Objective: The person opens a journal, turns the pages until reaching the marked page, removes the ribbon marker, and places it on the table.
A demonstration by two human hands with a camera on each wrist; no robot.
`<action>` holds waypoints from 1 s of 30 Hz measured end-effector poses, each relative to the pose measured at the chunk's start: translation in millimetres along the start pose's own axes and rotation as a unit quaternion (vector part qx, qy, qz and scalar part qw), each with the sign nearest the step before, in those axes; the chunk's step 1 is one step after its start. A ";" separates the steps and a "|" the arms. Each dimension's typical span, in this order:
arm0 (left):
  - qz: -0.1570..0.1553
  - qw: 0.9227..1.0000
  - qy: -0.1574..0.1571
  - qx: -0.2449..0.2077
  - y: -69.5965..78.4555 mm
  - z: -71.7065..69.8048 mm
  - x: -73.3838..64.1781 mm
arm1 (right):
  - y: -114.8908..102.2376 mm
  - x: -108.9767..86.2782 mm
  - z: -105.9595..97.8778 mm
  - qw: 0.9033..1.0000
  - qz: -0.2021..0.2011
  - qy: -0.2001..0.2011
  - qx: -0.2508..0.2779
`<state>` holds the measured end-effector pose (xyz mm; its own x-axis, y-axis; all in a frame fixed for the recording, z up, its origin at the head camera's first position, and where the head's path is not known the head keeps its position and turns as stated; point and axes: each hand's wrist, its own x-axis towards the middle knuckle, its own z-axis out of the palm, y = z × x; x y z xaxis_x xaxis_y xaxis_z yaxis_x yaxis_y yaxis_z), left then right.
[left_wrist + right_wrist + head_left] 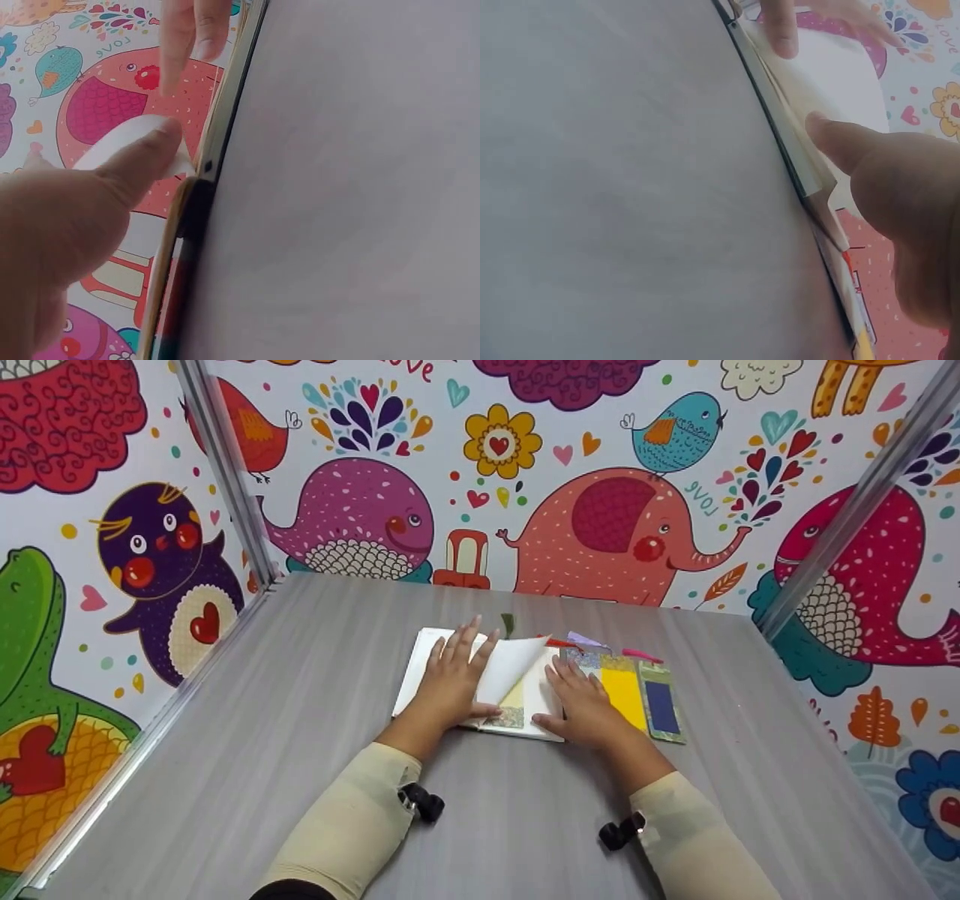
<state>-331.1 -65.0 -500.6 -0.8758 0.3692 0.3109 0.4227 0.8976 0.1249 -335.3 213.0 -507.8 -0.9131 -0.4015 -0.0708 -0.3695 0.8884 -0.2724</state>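
An open book with white pages (414, 664) lies on the grey table in the head view. My left hand (455, 679) rests on its left page with the fingers spread. One loose page (517, 656) curls up beside that hand. Under the curled page shows a card with a speckled lower end (511, 717); the rest of it is hidden. My right hand (586, 709) lies on the book's right page (536, 701), fingers extended. In the left wrist view the left thumb (146, 161) is at the book's edge, and the right wrist view shows the right thumb (844, 142) over the pages.
Right of the book lie a yellow card with a glittery border (624, 697) and a green-bordered card with a blue panel (662, 709). Pink (643, 655), lilac (585, 641), red and dark green tassels (508, 624) stick out behind. Printed walls enclose the table (300, 682).
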 end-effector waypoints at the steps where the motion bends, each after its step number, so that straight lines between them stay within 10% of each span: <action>1: 0.003 1.000 -0.004 0.006 0.0 -0.5 0.1 | 0.3 -0.4 1.0 1.000 -0.001 -0.008 -0.003; 12: 0.003 0.999 -0.032 0.006 1.6 -5.0 0.4 | 0.9 -3.9 4.1 0.997 -0.015 -0.078 0.005; 30: -0.049 0.998 -0.035 0.033 0.5 -4.4 2.3 | 1.0 -3.8 3.8 0.997 -0.018 -0.081 0.009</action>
<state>-331.9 -64.8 -495.6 -0.9272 0.2925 0.2341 0.3198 0.9434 0.0878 -331.5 214.6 -511.5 -0.8593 -0.4643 -0.2145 -0.3963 0.8696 -0.2946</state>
